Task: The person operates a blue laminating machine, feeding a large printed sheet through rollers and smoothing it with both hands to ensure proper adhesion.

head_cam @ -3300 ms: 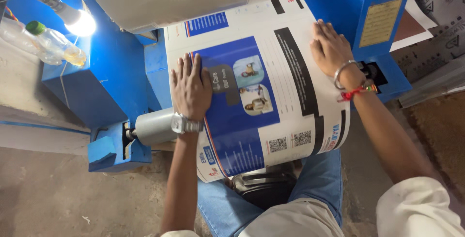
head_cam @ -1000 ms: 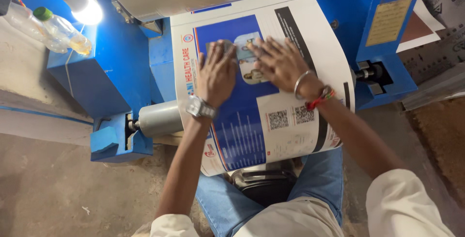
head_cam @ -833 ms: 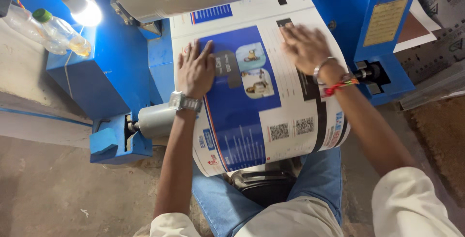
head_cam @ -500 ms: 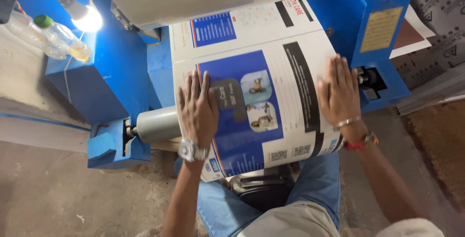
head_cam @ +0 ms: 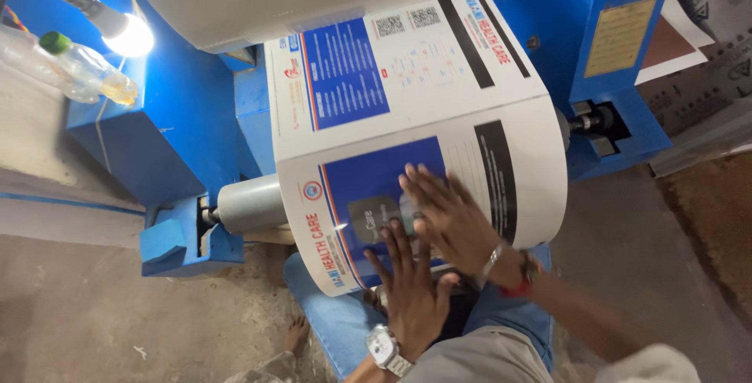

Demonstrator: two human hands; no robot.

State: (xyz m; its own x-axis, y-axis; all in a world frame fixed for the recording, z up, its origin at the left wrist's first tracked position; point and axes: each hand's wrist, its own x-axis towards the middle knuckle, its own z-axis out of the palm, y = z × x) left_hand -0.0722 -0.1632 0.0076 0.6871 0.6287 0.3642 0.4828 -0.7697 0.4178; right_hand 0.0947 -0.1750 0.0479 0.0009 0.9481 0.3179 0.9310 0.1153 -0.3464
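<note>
Both hands lie flat with fingers spread on the printed roll (head_cam: 439, 156), low on its near face. The left hand (head_cam: 411, 289), wearing a watch (head_cam: 384, 348), sits just below the right hand (head_cam: 454, 222), the two close together. Left of them juts a grey shaft (head_cam: 247, 204); a bottle (head_cam: 86, 74) lies far up left.

left hand (head_cam: 413, 293) flat on printed roll (head_cam: 439, 171) | right hand (head_cam: 454, 222) flat, overlapping
</note>
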